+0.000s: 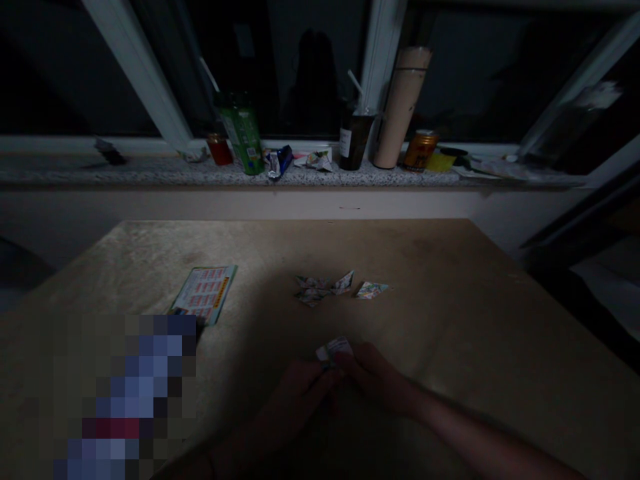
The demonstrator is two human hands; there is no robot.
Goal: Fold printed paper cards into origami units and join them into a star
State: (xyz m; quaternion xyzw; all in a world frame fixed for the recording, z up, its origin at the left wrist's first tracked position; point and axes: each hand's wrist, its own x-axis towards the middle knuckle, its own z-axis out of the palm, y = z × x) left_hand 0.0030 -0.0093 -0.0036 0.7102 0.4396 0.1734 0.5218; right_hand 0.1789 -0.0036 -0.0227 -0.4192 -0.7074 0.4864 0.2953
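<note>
A small folded piece of printed paper (pixel 334 349) sits low in the middle of the scene, just above the wooden table (pixel 450 320) near its front edge. It is pale, with faint coloured print on it, and shows a creased, angular outline; the dim light hides any finer detail of its folds. Both hands meet at it. The left hand (pixel 295 393) comes in from below, its fingers curled close and pinched against the lower left edge of the paper. The right hand (pixel 373 373) reaches in from the right, its forearm stretching off toward the bottom right corner, and its fingers are likewise drawn together, gripping the paper's right side. The fingertips of the two hands touch or nearly touch around the piece. Farther up the table, well apart from the hands, lies a cluster of folded paper shapes (pixel 323 288) in the same kind of print, with one separate folded diamond (pixel 371 289) just beside it on the right. To the left lies a flat printed sheet (pixel 204 294) with a green border. Along the windowsill (pixel 150 172) behind the table stand a green bottle (pixel 242 137), a dark cup with a straw (pixel 354 137), a tall beige tumbler (pixel 401 110) and an orange can (pixel 420 149).
</note>
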